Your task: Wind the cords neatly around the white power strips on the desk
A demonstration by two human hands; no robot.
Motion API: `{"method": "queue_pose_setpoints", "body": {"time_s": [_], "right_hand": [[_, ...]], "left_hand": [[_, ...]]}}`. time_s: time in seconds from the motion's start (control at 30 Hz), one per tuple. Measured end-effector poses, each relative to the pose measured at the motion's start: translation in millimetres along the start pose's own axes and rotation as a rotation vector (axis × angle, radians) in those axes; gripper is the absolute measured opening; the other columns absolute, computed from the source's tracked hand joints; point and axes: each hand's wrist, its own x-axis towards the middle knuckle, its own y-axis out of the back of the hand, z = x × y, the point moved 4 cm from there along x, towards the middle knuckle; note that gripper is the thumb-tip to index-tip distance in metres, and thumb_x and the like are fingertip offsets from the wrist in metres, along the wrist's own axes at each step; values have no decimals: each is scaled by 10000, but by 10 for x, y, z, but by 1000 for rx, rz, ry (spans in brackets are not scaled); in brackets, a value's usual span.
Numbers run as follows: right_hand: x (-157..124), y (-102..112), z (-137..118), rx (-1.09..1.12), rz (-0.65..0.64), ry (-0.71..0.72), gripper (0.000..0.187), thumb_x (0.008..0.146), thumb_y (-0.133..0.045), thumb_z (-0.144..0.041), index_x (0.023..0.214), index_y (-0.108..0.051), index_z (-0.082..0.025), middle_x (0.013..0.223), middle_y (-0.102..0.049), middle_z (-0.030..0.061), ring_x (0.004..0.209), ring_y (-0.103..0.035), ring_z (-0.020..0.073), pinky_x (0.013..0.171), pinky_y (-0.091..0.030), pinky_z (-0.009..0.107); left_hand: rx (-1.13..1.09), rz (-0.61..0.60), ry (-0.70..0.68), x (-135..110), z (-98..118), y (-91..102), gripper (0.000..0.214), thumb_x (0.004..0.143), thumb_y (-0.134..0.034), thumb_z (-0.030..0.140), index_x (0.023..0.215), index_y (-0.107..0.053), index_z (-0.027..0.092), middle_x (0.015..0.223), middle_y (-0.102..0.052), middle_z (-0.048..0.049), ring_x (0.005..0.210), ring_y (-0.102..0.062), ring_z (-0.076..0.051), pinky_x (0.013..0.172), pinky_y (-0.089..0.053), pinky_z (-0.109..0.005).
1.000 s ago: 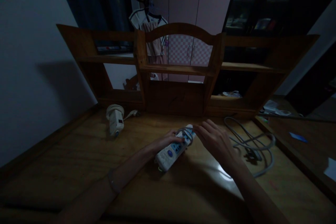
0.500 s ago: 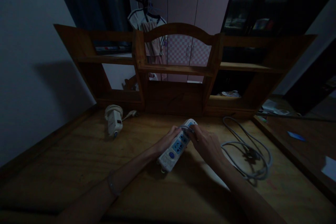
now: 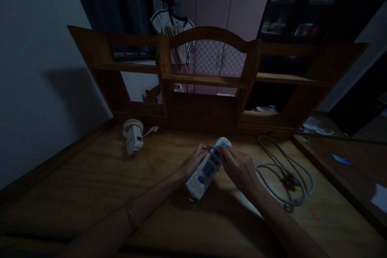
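Note:
A white power strip (image 3: 197, 188) with blue sockets and a blue round switch lies tilted across the middle, its far end pointing up to the right. My left hand (image 3: 193, 164) is closed around its left side, near the far half. A grey cable (image 3: 213, 147) crosses over the top of the strip between my two hands. My right hand (image 3: 240, 169) pinches this cable at the strip's right edge; its fingertips are partly hidden. To the right, the rest of the grey cord (image 3: 308, 181) lies in loose loops on the wooden desk (image 3: 145, 193).
A second white power strip (image 3: 133, 140), its cord wound around one end, sits at the back left with its plug (image 3: 155, 129) beside it. Behind runs a wooden shelf unit (image 3: 202, 113). A blue card (image 3: 341, 159) lies on a surface at the right.
The view has shifted slightly, so most things appear a little further right. My right fingers have moved slightly along the strip's edge with the cable. My left hand keeps its hold.

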Motion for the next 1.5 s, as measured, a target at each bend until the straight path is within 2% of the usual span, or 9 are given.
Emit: {"method": "queue_pose_setpoints", "body": {"time_s": [0.17, 0.33, 0.47, 0.6, 0.77, 0.93, 1.1, 1.23, 1.5], "right_hand": [[32, 5, -41, 219, 33, -47, 220, 958, -444, -254, 1136, -547, -172, 901, -679, 72, 683, -632, 160, 588, -421, 259], [9, -65, 110, 692, 28, -445, 207, 929, -488, -379, 824, -496, -202, 641, -590, -16, 517, -558, 113, 474, -402, 212], [-38, -221, 218, 1085, -50, -740, 419, 836, -579, -506, 1085, -379, -235, 707, -605, -43, 381, -506, 108, 318, -347, 201], [4, -192, 161, 1041, -134, -592, 355, 893, -496, -485, 1125, -444, -222, 887, -660, 34, 437, -557, 107, 357, -379, 211], [18, -32, 120, 540, 17, -337, 224, 951, -448, -361, 870, -569, -191, 707, -636, 18, 592, -602, 132, 548, -407, 227], [-4, 47, 156, 326, 99, -226, 241, 950, -461, -343, 827, -591, -181, 646, -591, 5, 531, -532, 107, 530, -357, 220], [1, 134, 229, 316, 146, -229, 217, 924, -518, -343, 827, -620, -179, 646, -605, 4, 533, -527, 101, 540, -366, 215], [7, 166, 320, 340, 180, -283, 210, 921, -523, -338, 831, -627, -179, 704, -636, 18, 580, -557, 108, 569, -390, 214], [35, 143, 357, 462, 102, -260, 221, 945, -464, -329, 868, -610, -182, 734, -641, 31, 625, -583, 130, 601, -419, 228]], "left_hand": [[-64, 51, -41, -55, 141, -32, 279, 855, -519, 477, 909, -368, 248, 748, -575, 25, 546, -627, -176, 454, -517, -296], [-77, 19, -86, -112, 292, -96, 252, 877, -481, 457, 961, -376, 243, 825, -630, -19, 646, -663, -201, 492, -520, -287], [-69, 63, -150, -138, 330, -61, 244, 871, -493, 439, 937, -410, 220, 863, -630, -25, 699, -659, -174, 547, -510, -240], [-5, 34, -189, -166, 343, -52, 233, 894, -450, 446, 953, -406, 224, 893, -636, -35, 718, -668, -195, 528, -518, -256], [-29, -56, -149, -166, 339, -92, 242, 904, -422, 464, 981, -359, 243, 881, -658, -32, 628, -678, -210, 517, -548, -340], [-89, -111, -50, -162, 313, -142, 292, 879, -468, 485, 1020, -350, 259, 906, -679, -48, 661, -697, -249, 533, -552, -387], [-204, -200, 139, -197, 305, -220, 528, 871, -388, 610, 1130, -488, 161, 1045, -660, -169, 834, -691, -288, 706, -550, -418], [-224, -299, 206, -247, 319, -297, 597, 891, -342, 605, 1243, -490, 146, 1135, -629, -186, 771, -686, -247, 640, -553, -369], [-28, -162, 115, -232, 202, -257, 538, 879, -447, 566, 1293, -352, 236, 1005, -664, -135, 645, -674, -209, 517, -538, -316]]}}
